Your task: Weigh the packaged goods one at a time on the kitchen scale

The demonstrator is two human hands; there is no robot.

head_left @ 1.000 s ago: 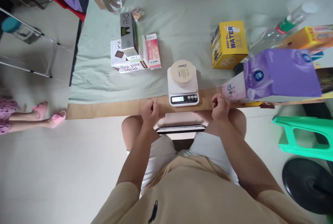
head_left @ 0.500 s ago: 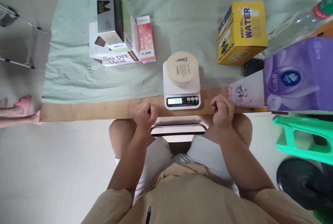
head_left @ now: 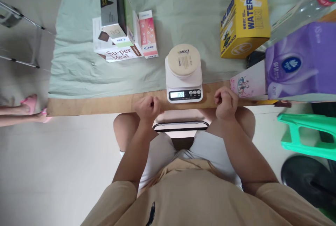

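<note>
A white kitchen scale [head_left: 183,84] stands at the table's front edge, its lit display [head_left: 177,94] seeming to read 359. On its platform rests a round cream Dove tub [head_left: 184,60], lid up. My left hand [head_left: 148,108] is closed in a fist on the bare wooden edge, left of the scale. To the scale's right, my right hand [head_left: 226,102] is also curled shut on the edge, beside a pale printed box [head_left: 249,80]. Neither fist touches the scale, and I see nothing held in them.
At the left, a grey R&O box [head_left: 112,5] and a white Su-per Meal box [head_left: 123,55] are stacked beside a pink box [head_left: 148,34]. Rightward stand a yellow box [head_left: 245,24], a clear bottle [head_left: 296,19] and a purple tissue pack [head_left: 301,64]. A green stool [head_left: 296,133] is below.
The whole view has shifted slightly, so the table items sit a little higher in the picture. Both fists stay in place. The display's last digit appears changed from 6 to 9.
</note>
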